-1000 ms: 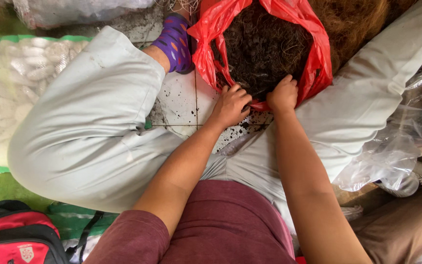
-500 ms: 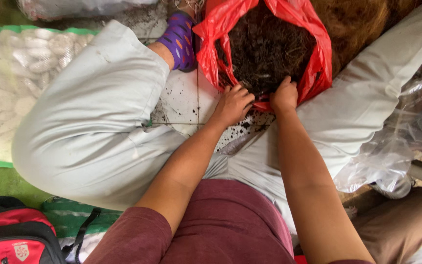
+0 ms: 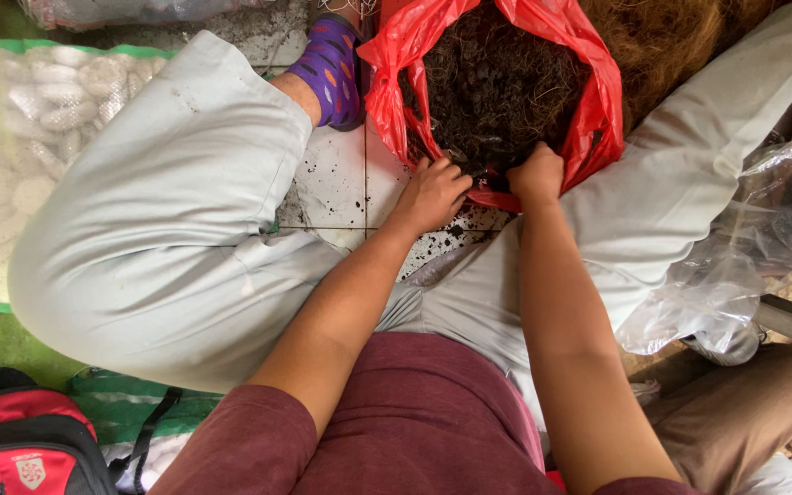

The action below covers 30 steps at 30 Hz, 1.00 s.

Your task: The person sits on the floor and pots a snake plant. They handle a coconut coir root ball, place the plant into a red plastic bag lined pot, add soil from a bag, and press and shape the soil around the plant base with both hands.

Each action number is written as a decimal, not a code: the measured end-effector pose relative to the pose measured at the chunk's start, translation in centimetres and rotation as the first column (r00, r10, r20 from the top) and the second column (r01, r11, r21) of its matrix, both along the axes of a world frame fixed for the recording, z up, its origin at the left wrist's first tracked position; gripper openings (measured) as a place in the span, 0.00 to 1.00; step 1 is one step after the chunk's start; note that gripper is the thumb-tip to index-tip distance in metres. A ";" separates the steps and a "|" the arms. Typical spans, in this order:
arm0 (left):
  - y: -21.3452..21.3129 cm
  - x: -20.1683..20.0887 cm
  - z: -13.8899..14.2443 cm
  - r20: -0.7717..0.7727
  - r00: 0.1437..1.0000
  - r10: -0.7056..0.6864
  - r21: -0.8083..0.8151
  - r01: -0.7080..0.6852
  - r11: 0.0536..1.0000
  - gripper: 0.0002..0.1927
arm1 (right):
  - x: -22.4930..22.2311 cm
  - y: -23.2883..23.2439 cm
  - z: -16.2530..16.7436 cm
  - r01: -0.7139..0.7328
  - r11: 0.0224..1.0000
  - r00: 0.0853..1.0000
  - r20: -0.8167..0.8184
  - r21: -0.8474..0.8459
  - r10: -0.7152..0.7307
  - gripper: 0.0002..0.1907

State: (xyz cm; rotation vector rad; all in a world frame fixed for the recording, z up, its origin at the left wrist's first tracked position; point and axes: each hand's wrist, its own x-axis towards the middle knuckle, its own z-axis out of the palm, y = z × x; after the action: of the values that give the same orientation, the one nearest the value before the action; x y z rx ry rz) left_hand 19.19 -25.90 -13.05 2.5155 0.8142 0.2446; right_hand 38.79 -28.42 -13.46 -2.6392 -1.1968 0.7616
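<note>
Left hand (image 3: 431, 194) fingers curled on near rim of red plastic bag (image 3: 588, 110), right hand (image 3: 536, 174) just beside it pinching same rim, dark fibrous soil (image 3: 497, 87) filling bag beyond both hands, spilled crumbs on white floor tile (image 3: 336, 183) left of left hand, purple sock (image 3: 327, 69) further left

We see little change — the view drifts slightly, so the red plastic bag (image 3: 497, 92) sits a bit higher in frame. The left hand (image 3: 431, 194) slides a touch along the bag's near rim; the right hand (image 3: 535, 174) hunches tighter — fingers buried.
</note>
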 end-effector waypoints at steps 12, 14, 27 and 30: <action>-0.3 0.0 -0.7 -0.107 0.994 0.037 -0.074 -0.045 0.996 0.17 | 1.3 1.5 3.9 0.613 0.776 0.404 -0.903 0.152 -0.142 0.16; -0.3 -0.1 -0.7 -0.133 0.990 0.040 -0.094 -0.053 0.994 0.15 | 1.3 0.8 2.5 0.362 0.882 0.818 -0.557 0.302 -0.145 0.20; 0.1 0.2 -0.5 -0.206 0.978 0.015 -0.056 -0.027 0.998 0.18 | -5.5 -0.2 1.0 -0.115 0.990 0.984 0.130 -0.077 0.124 0.45; 0.0 0.1 -0.1 -0.209 0.978 0.008 -0.084 -0.026 0.996 0.18 | -5.8 -0.4 2.1 -0.134 0.990 0.989 0.057 -0.048 0.137 0.50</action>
State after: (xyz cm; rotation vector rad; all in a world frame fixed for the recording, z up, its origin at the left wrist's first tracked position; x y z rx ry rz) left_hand 19.28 -25.86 -13.19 2.4817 0.9067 -0.0498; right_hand 32.95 -28.86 -11.34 -2.6555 -1.4033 0.7427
